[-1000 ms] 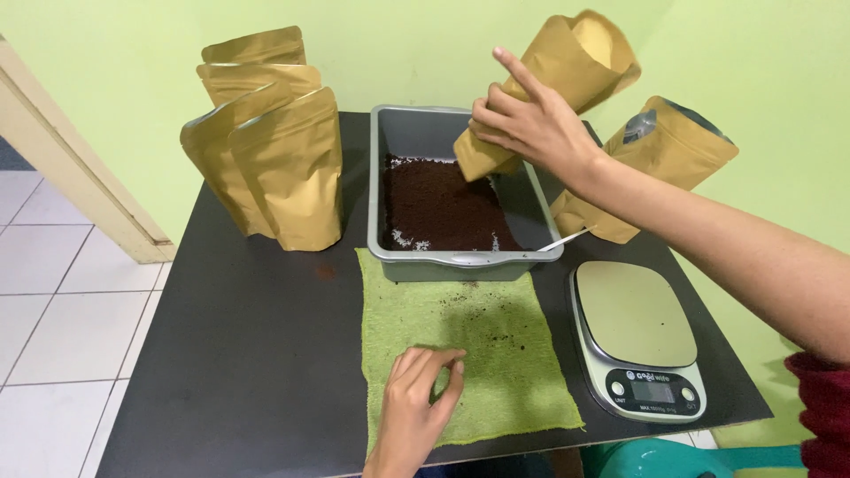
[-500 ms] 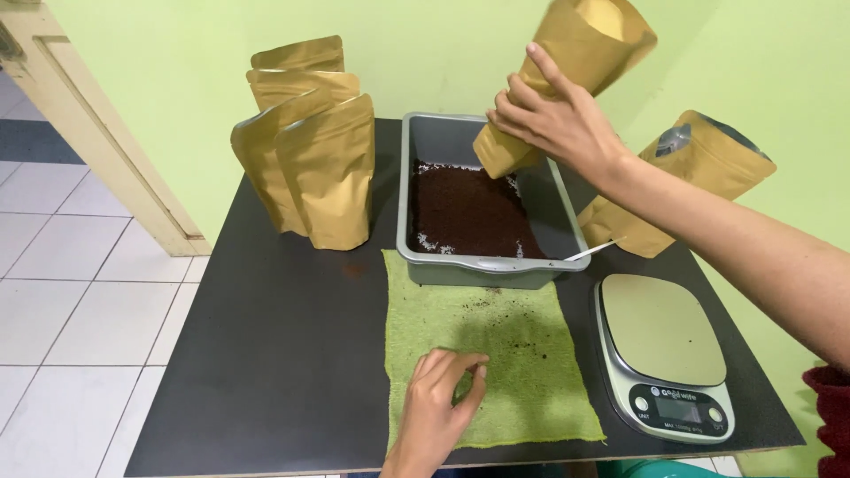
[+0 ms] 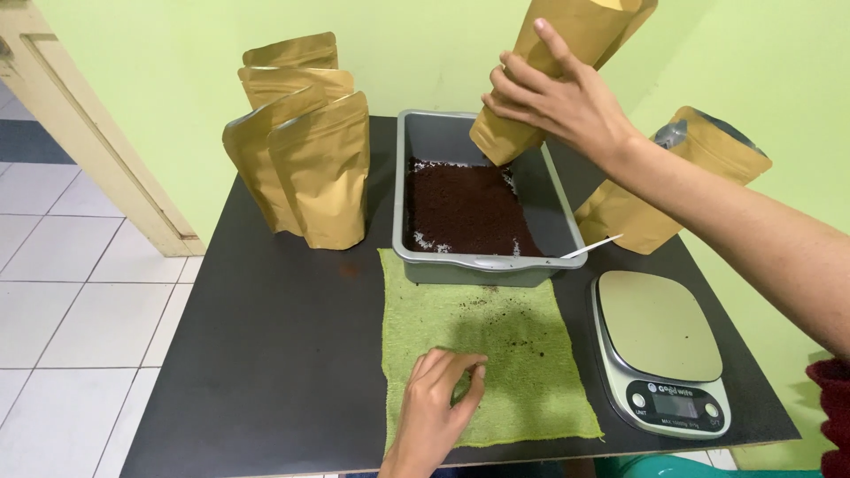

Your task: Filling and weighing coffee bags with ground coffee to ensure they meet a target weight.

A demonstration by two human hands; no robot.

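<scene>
At the far left of the black table stands a cluster of sealed gold pouches, upright and touching one another, near the green wall. Just right of them, toward the front edge, the left hand rests on the green cloth, fingers curled and pinching at the nap — it holds nothing that can be made out, only the cloth beneath it. Dark crumbs lie scattered over the cloth's upper part.

Touching the cloth's far edge sits the grey tray, its floor covered with dark brown grounds. Above its far right corner the right hand is wrapped around an open gold pouch, tilted, its bottom corner dipping inside the tray. The grip is a full one, fingers spread across the pouch's lower body.

That pouch looks like thin, stiff foil — light when empty, smooth and a bit slippery, apt to crease or buckle if squeezed hard. The lower half, where the gusset gives it shape, seems the best place to hold it, as the hand does now.

A thin white stick leans on the tray's right rim. Further right stand another open gold pouch and, in front of it, a kitchen scale.
</scene>
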